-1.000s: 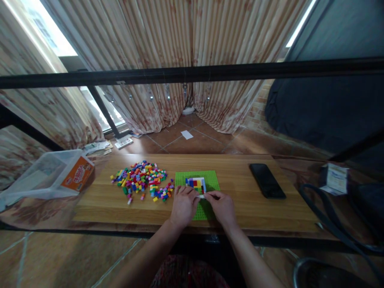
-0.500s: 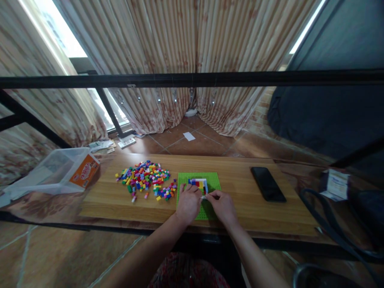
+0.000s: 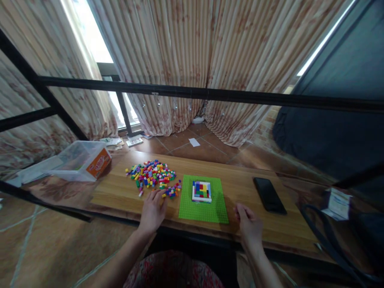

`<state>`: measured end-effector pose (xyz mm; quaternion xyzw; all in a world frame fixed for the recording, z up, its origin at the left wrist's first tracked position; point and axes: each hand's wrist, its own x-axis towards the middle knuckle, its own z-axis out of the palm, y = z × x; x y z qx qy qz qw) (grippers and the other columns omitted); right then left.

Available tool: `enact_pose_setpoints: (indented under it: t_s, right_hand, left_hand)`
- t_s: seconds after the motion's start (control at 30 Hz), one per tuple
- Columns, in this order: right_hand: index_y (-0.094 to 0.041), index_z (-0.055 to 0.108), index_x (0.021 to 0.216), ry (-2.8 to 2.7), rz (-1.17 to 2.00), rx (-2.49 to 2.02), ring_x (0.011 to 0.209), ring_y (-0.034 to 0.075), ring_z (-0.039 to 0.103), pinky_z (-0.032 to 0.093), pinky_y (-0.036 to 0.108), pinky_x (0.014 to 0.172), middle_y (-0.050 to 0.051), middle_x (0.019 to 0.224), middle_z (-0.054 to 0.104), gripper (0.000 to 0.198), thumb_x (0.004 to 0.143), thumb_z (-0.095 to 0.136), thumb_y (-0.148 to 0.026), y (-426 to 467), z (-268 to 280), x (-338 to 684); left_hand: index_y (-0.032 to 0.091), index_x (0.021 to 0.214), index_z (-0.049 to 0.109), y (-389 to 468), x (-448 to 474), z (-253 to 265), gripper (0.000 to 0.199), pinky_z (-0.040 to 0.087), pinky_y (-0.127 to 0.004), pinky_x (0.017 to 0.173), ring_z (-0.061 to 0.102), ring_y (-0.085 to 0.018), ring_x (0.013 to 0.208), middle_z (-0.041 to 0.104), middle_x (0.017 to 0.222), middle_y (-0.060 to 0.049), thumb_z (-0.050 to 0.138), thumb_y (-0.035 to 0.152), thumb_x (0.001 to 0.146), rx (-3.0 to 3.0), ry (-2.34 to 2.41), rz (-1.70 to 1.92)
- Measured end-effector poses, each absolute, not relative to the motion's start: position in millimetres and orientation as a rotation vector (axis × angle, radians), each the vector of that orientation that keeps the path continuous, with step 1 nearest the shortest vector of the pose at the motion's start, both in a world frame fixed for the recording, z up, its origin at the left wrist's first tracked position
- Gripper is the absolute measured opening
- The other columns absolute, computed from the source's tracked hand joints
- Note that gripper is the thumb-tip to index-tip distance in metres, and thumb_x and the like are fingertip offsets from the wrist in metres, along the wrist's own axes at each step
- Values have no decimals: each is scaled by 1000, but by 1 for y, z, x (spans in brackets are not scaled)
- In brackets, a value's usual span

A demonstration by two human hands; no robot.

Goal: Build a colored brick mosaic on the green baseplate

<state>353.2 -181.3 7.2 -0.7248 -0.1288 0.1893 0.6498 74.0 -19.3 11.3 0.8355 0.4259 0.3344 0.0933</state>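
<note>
My left hand [image 3: 153,211] is at the front edge of a pile of small coloured building bricks [image 3: 153,174], its thumb apart from the fingers. No brick shows in it. A green studded baseplate [image 3: 216,200] lies on the wooden board to the right of the pile. On the plate stands a small square brick build [image 3: 201,191] with a white border around red, yellow, blue and green bricks. To the right of the plate, my right hand [image 3: 249,225] rests low over the board with its fingers curled in; whether anything is inside them is hidden.
A black phone [image 3: 270,195] lies on the wooden board [image 3: 240,180] at the right. Off its left end sits a clear plastic box [image 3: 79,170] with an orange label. A dark metal rail [image 3: 186,91] crosses beyond the board, before the curtains [image 3: 180,48].
Both hands have left the brick build, which is now fully visible. My left hand has moved left to the pile, my right hand to the right of the plate. The camera view has tilted.
</note>
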Motion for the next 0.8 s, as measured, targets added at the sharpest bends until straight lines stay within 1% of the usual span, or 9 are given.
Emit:
enact_pose_setpoints:
  t_s: [0.07,0.17,0.3,0.43,0.53,0.67,0.73,0.8]
  right_hand:
    - [-14,72,83,-382,438,-1733,68,19,61,47,29,64,5,73,70,53,68,66,-65,-189,11,345]
    - [-15,72,82,-587,484,-1805,74,21,63,47,30,69,5,75,70,48,78,60,-61,-193,16,322]
    - [-18,73,92,-873,623,-1778,89,22,65,48,30,79,6,91,72,40,86,56,-53,-188,18,285]
    - [-21,72,96,-1150,663,-1748,90,20,65,47,30,83,5,93,71,32,91,51,-45,-176,15,255]
    - [-22,71,97,-1330,645,-1726,86,19,65,47,30,80,5,90,70,29,94,47,-38,-163,17,238]
    - [-22,69,94,-1480,555,-1736,83,19,64,46,30,78,5,88,68,25,95,46,-30,-138,20,222]
    - [-21,69,93,-1538,497,-1744,84,19,63,46,30,79,5,89,68,23,95,46,-26,-123,20,214]
    - [-21,69,93,-1607,447,-1748,86,19,62,46,30,80,5,90,67,22,94,47,-23,-106,19,207]
  left_hand:
    - [20,113,61,-9,57,6,28,48,-44,97,60,-26,105,66,108,-10,51,26,87,2437,1376,1013]
    - [19,114,61,7,39,1,30,48,-43,96,59,-27,106,64,111,-11,48,25,87,2349,1557,1051]
    - [17,113,61,30,23,-3,33,46,-45,99,57,-29,110,62,113,-14,47,20,84,2231,1796,1086]
    - [15,118,59,51,14,-5,43,43,-47,104,53,-31,117,58,122,-16,54,16,75,2178,1912,1066]
    - [12,121,56,61,14,-7,49,43,-47,104,51,-32,120,55,126,-18,56,12,72,2197,1946,1009]
    - [11,124,54,66,19,-13,56,42,-46,105,51,-33,120,54,128,-19,63,12,68,2262,1951,930]
    - [13,123,55,66,20,-15,53,42,-45,104,52,-32,118,55,126,-18,62,13,71,2283,1930,927]
    - [14,123,56,65,20,-17,46,44,-45,102,54,-31,115,57,123,-17,58,15,77,2280,1921,939]
